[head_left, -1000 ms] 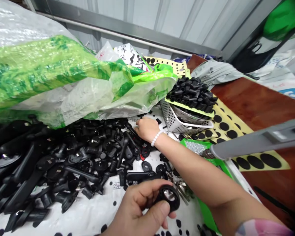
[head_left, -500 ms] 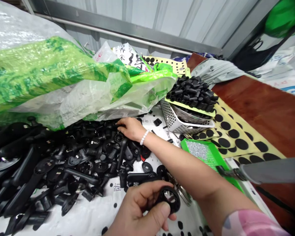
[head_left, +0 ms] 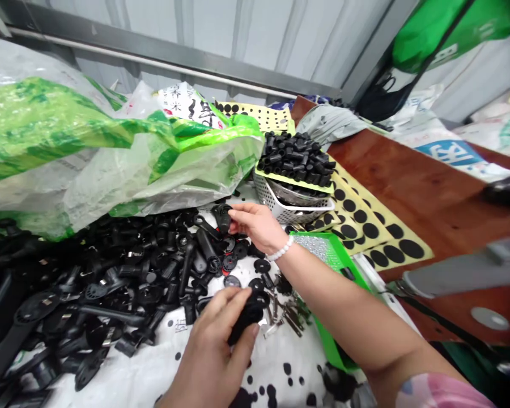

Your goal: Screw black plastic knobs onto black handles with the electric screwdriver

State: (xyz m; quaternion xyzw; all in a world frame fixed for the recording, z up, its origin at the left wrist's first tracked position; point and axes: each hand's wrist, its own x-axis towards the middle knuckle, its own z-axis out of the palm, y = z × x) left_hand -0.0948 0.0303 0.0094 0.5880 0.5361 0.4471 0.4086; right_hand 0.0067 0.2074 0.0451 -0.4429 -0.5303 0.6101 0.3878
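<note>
My right hand (head_left: 258,226), with a white bead bracelet at the wrist, pinches a black plastic part with a round end (head_left: 221,217) at the far right edge of a pile of black plastic parts (head_left: 131,269). Closer to me, my left hand (head_left: 212,343) is closed around a black round plastic part (head_left: 247,318), partly hidden by the fingers. Between and beyond the hands lie black discs (head_left: 261,266), some with red on them. Small metal strips (head_left: 291,318) are scattered just right of my left hand.
A green tray (head_left: 329,340) with small shiny pieces lies under my right forearm. Behind it stands a white perforated basket (head_left: 276,207), topped by a tray of short black tubes (head_left: 297,156). Yellow sheets with black dots (head_left: 369,226) lie right. Green-and-white plastic sacks (head_left: 123,153) overhang the pile.
My right hand has come away from the pile's surface with a black part between its fingers. My left hand has turned, knuckles up, still around its part. The view has shifted right.
</note>
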